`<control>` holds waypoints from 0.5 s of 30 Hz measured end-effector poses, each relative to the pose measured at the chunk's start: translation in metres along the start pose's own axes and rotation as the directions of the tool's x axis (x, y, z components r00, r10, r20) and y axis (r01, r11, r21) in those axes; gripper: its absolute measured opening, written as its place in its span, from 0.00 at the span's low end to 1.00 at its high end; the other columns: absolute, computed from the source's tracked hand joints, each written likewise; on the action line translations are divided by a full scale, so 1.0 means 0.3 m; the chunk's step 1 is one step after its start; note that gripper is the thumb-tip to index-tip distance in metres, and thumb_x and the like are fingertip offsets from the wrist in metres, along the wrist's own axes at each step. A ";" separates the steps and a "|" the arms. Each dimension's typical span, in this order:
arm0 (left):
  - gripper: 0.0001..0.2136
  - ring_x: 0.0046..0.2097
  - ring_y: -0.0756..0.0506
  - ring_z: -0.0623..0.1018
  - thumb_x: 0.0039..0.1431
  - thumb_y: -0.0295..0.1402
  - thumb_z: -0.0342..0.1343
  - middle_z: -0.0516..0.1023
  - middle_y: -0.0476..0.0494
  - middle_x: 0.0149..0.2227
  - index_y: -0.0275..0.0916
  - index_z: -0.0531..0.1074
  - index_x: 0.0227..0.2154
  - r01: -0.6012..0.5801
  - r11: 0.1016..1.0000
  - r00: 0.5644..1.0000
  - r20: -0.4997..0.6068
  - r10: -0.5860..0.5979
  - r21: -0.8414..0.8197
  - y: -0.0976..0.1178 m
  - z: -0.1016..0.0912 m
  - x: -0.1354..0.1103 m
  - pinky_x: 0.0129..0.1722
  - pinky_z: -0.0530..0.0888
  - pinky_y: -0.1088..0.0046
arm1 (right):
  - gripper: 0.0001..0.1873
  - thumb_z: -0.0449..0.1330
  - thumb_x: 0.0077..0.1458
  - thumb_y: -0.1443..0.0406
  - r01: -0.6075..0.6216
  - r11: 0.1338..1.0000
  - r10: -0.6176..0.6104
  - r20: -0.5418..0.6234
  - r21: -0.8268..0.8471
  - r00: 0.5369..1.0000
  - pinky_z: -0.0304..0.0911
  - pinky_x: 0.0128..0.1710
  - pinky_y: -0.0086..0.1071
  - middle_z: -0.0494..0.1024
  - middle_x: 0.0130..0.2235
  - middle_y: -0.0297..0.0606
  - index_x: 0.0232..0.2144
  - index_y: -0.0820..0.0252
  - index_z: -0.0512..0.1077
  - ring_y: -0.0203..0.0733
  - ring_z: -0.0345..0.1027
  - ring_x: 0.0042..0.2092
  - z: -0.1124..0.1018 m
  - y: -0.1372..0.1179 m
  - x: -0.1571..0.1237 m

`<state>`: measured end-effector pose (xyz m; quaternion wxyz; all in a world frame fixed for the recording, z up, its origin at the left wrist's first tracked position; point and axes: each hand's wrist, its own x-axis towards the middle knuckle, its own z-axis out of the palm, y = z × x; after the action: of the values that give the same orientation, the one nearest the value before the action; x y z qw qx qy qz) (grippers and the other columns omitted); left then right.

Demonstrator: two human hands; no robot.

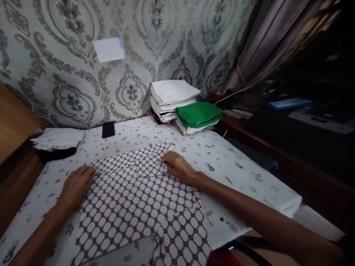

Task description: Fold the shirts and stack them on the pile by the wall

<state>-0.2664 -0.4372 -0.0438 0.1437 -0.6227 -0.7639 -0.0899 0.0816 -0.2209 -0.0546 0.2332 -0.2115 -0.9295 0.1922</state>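
A white cloth with a red and grey lattice pattern lies spread over the bed sheet in front of me, with creases across its upper part. My left hand is at its upper left edge, fingers closed on the fabric. On the upper right side, my right hand has its fingers curled over the cloth's edge. A plain grey piece of fabric shows at the bottom, by the lower edge of the cloth. Whether the cloth is a garment I cannot tell.
Folded white clothes are stacked by the wall, beside a pile topped with a green garment. A black phone lies on the printed sheet. Another folded white pile rests at left. A dark table stands right.
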 end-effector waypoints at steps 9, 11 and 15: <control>0.17 0.44 0.37 0.79 0.65 0.41 0.40 0.80 0.39 0.41 0.42 0.74 0.38 -0.031 0.997 0.999 0.020 0.033 -0.070 -0.020 -0.007 -0.052 0.46 0.75 0.60 | 0.23 0.50 0.42 0.79 0.015 0.997 -0.009 -0.066 0.080 0.998 0.69 0.46 0.38 0.78 0.40 0.40 0.37 0.58 0.74 0.44 0.72 0.45 -0.061 0.024 -0.071; 0.16 0.43 0.38 0.79 0.65 0.42 0.41 0.80 0.40 0.40 0.43 0.74 0.37 -0.036 0.993 0.999 0.020 0.038 -0.116 -0.010 -0.014 -0.056 0.45 0.76 0.61 | 0.23 0.50 0.42 0.79 -0.004 0.995 0.010 -0.059 0.103 0.998 0.69 0.46 0.38 0.78 0.40 0.39 0.37 0.58 0.74 0.44 0.72 0.45 -0.059 0.033 -0.076; 0.17 0.44 0.37 0.78 0.65 0.45 0.42 0.79 0.40 0.40 0.45 0.74 0.38 0.000 0.985 1.000 -0.013 -0.002 -0.173 0.015 -0.049 -0.072 0.46 0.76 0.60 | 0.20 0.51 0.45 0.78 0.004 0.990 0.006 -0.067 0.143 0.998 0.69 0.47 0.39 0.78 0.41 0.40 0.38 0.57 0.73 0.44 0.72 0.45 -0.072 0.026 -0.079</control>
<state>-0.2565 -0.4610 -0.0374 0.0939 -0.6318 -0.7526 -0.1601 0.1140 -0.2202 -0.0488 0.2791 -0.2009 -0.9048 0.2513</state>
